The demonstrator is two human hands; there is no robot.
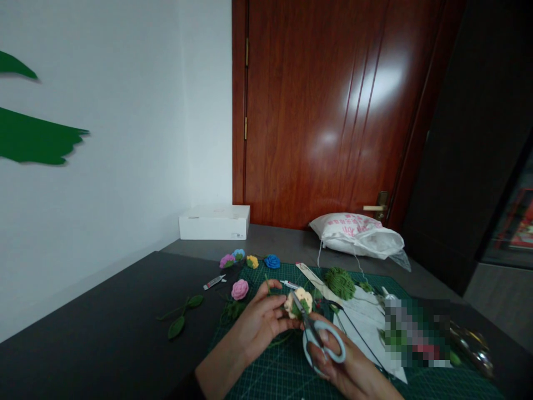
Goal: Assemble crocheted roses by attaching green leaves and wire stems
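My left hand [264, 312] has its fingers closed around the edge of a cream crocheted flower [306, 297] with a green centre. In my right hand [333, 355] is a pair of scissors [340, 345] with pale blue handles; the blades lie over the flower's green middle. Whether the blades touch yarn I cannot tell. Just left of my left hand lies a pink crocheted flower [240, 289]. A ball of green yarn [339, 283] sits beyond my right hand.
Blue [272, 261], yellow [252, 261] and purple [227, 261] flowers lie behind the green cutting mat's [254, 278] edge area. Green leaves [176, 326] and a glue tube [214, 282] are at left. A white box [214, 223] and white bag [353, 232] stand at the back.
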